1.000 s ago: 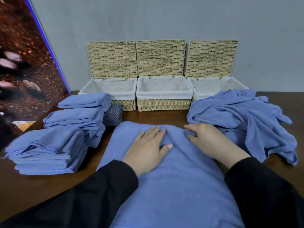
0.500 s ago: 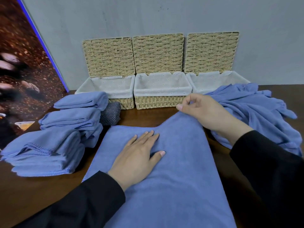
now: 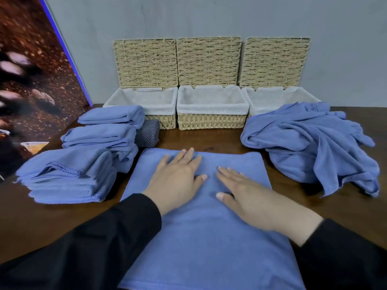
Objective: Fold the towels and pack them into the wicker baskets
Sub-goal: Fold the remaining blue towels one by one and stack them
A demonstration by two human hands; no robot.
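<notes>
A blue towel lies spread flat on the brown table in front of me. My left hand and my right hand both rest flat on its far half, fingers straight. Three wicker baskets with white liners stand at the back: left, middle, right, their lids up against the wall and nothing visible inside. Folded blue towels are stacked at the left, with two more folded stacks behind. A loose heap of unfolded blue towels lies at the right.
A dark striped cloth is tucked between the folded stacks and the left basket. A leaning picture panel borders the table's left side. The grey wall stands right behind the baskets. Bare table shows at the near left.
My right hand let go of the towel's far right corner and came down flat beside my left hand. The towel's far edge now lies straight and flat.
</notes>
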